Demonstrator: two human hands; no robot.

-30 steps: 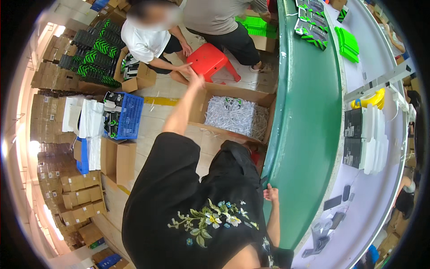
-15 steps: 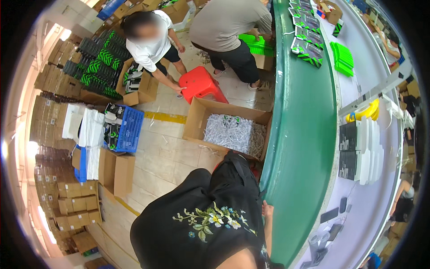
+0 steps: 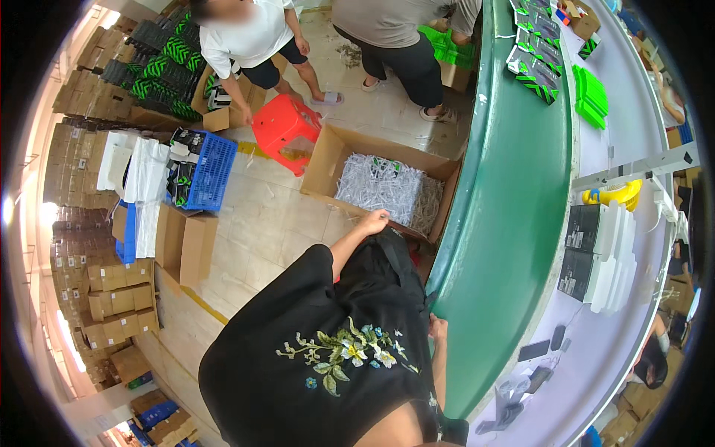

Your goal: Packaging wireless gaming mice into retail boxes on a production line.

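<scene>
My left hand [image 3: 375,221] is closed above my black-clothed knee, right by the near side of an open cardboard box [image 3: 322,162]. What it holds, if anything, is hidden. White shredded paper [image 3: 372,188] fills much of that box, with a dark and green piece showing at its top. My right hand [image 3: 438,326] is low at my side, against the near edge of the green conveyor belt [image 3: 506,194]. Its fingers are curled, and whatever lies inside them cannot be made out.
A person in white [image 3: 249,37] stands by a red plastic stool [image 3: 279,127]; another in grey [image 3: 402,22] bends at the belt. Black and green packages [image 3: 538,48] lie on the belt's far end. A blue crate [image 3: 208,171] and an open carton [image 3: 197,249] stand left.
My left hand has come into view over my knee, beside the box. The red stool has shifted left and stands on the floor, out of the co-worker's hand. My right hand stays by the belt.
</scene>
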